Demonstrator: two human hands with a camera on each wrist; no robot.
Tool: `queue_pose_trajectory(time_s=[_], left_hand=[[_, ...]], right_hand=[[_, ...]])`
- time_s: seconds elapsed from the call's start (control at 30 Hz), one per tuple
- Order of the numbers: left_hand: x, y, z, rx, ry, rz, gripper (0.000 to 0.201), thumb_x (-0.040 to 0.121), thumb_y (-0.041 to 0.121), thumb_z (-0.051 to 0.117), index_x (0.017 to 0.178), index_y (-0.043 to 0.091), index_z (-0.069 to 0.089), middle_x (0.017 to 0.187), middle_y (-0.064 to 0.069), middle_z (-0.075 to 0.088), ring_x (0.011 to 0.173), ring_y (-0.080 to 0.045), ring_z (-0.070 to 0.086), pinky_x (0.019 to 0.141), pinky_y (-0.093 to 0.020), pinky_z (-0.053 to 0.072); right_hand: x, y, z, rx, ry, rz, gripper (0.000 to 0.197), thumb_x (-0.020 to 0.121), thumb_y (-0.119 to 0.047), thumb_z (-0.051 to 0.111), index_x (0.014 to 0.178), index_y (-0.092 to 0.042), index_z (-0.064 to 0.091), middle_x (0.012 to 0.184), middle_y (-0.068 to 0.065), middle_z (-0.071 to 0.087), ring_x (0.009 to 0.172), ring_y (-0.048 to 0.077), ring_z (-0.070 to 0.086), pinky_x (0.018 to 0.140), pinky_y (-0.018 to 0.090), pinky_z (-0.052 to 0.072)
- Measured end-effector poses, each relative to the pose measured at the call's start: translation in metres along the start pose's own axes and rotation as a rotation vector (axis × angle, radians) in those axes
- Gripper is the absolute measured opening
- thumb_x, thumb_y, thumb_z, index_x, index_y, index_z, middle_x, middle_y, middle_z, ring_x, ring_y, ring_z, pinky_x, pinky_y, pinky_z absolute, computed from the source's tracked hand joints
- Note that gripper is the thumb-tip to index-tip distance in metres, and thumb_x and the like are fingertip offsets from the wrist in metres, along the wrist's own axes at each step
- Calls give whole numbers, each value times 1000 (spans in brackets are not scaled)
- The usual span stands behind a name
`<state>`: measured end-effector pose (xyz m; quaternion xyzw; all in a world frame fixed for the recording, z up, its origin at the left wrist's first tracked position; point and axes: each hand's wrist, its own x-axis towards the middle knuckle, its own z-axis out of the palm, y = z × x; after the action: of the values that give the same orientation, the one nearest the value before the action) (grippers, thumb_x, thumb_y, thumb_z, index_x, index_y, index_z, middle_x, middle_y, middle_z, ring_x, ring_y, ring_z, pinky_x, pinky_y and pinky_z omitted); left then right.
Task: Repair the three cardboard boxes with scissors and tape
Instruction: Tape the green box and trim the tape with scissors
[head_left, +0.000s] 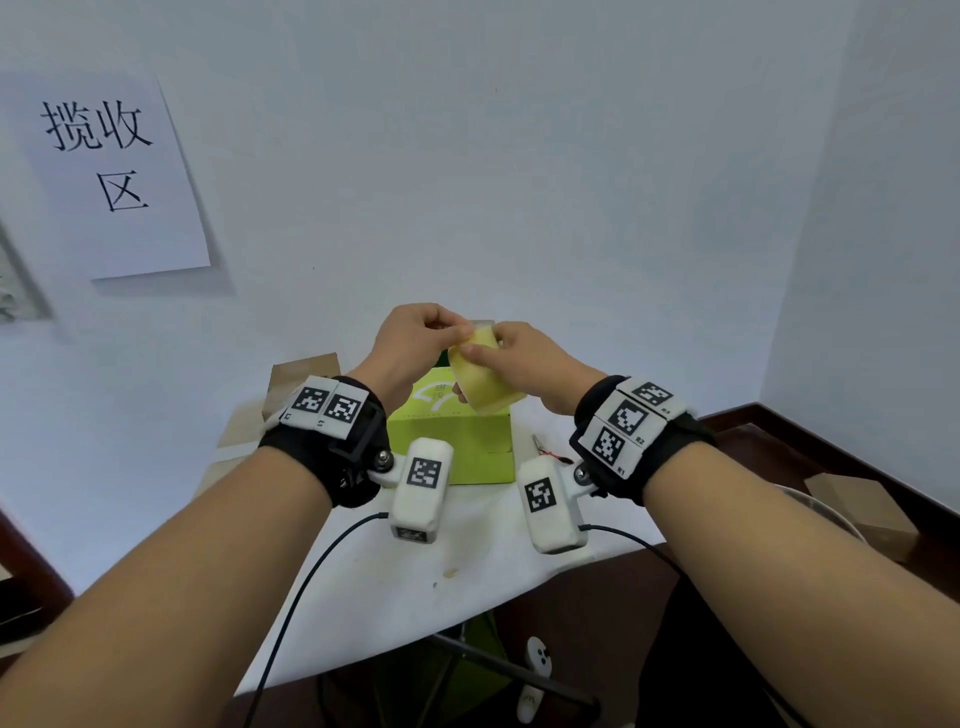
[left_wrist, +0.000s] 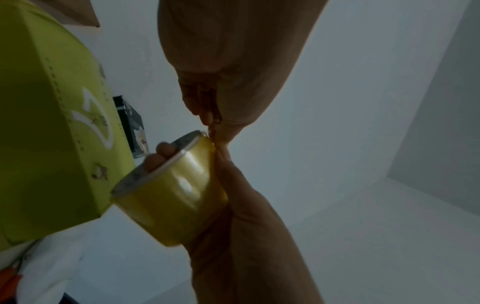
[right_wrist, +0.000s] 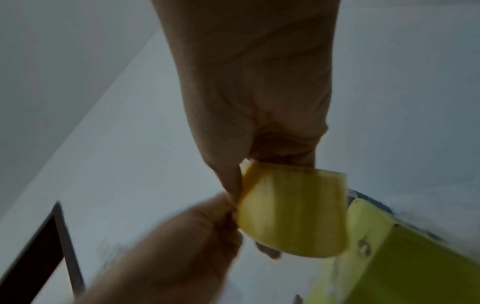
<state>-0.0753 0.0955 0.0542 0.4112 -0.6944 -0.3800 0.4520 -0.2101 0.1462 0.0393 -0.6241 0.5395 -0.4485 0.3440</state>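
right hand (head_left: 524, 358) grip holding tape roll (head_left: 485, 382), left hand (head_left: 410, 338) pinching its edge, green box (head_left: 457, 441) behind, scissors (head_left: 545, 449) beside

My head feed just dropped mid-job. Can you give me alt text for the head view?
Both hands hold a yellowish tape roll above a green box on the white table: the right hand grips the roll, the left hand pinches at its top edge. A brown box stands behind the left wrist.
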Motion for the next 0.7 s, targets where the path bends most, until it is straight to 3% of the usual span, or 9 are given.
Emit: queue_pose_trajectory(time_s=[0.07, 0.13, 0.2, 0.27, 0.37, 0.47, 0.53, 0.63, 0.7], left_hand=[[-1, -4, 0, -14, 8, 10, 7, 87, 9, 69, 80, 12, 66, 76, 3, 64, 61, 4, 59, 54, -5, 42], [-3, -8, 0, 5, 18, 16, 4, 85, 11, 71, 82, 12, 68, 76, 3, 64, 63, 2, 59, 56, -6, 43], [-4, -13, 1, 29, 21, 19, 5, 84, 15, 73, 84, 11, 69, 77, 3, 65, 66, -1, 58, 60, -10, 43], [-5, -17, 4, 36, 15, 17, 7, 83, 15, 73, 85, 10, 70, 79, 1, 66, 70, -4, 58, 67, -16, 47], [-7, -23, 9, 45, -3, 31, 4, 83, 15, 73, 81, 15, 70, 80, 1, 66, 74, -8, 59, 72, -20, 48], [-11, -31, 15, 70, -32, 43, 9, 84, 15, 72, 77, 20, 68, 80, 2, 65, 75, -7, 58, 65, -15, 47], [-11, -37, 18, 66, -45, 34, 9, 86, 15, 71, 78, 20, 68, 81, 3, 64, 76, -8, 57, 70, -18, 47], [-7, -47, 13, 66, -57, 15, 7, 88, 15, 68, 82, 17, 66, 82, 2, 62, 76, -8, 55, 70, -19, 44], [-6, -53, 9, 69, -68, 9, 6, 88, 15, 68, 83, 16, 65, 82, 2, 61, 75, -6, 54, 67, -13, 44]], right_hand=[[-2, 0, -3, 94, -52, 65, 13, 96, -28, 56, 99, -16, 58, 94, 16, 72, 83, 31, 71, 80, 43, 58], [-7, -1, -4, 133, -96, 107, 14, 98, -26, 53, 95, -12, 56, 74, 8, 73, 65, 22, 71, 63, 28, 59], [-8, 0, -6, 75, -102, 137, 17, 98, -25, 52, 85, -15, 51, 57, 1, 69, 52, 14, 67, 50, 18, 53], [-9, 0, -6, -78, -73, 163, 22, 98, -28, 52, 80, -15, 48, 51, -5, 64, 48, 8, 62, 47, 14, 45], [-7, 11, -6, -378, -53, 249, 32, 95, -40, 54, 95, -8, 52, 76, 2, 58, 77, 22, 57, 70, 29, 48], [-5, 26, -2, -329, -56, 329, 38, 92, -43, 56, 91, -5, 57, 96, 15, 65, 89, 32, 64, 83, 40, 52], [-9, 31, -1, -153, -88, 368, 39, 94, -40, 56, 99, -2, 60, 95, 15, 71, 89, 31, 69, 86, 41, 56], [-20, 35, -2, 272, -266, 425, 23, 100, -26, 47, 103, -6, 58, 79, 6, 73, 72, 15, 71, 70, 27, 58], [-24, 38, 0, 368, -357, 450, 24, 101, -23, 44, 114, -6, 55, 90, 9, 73, 81, 17, 70, 82, 29, 56]])
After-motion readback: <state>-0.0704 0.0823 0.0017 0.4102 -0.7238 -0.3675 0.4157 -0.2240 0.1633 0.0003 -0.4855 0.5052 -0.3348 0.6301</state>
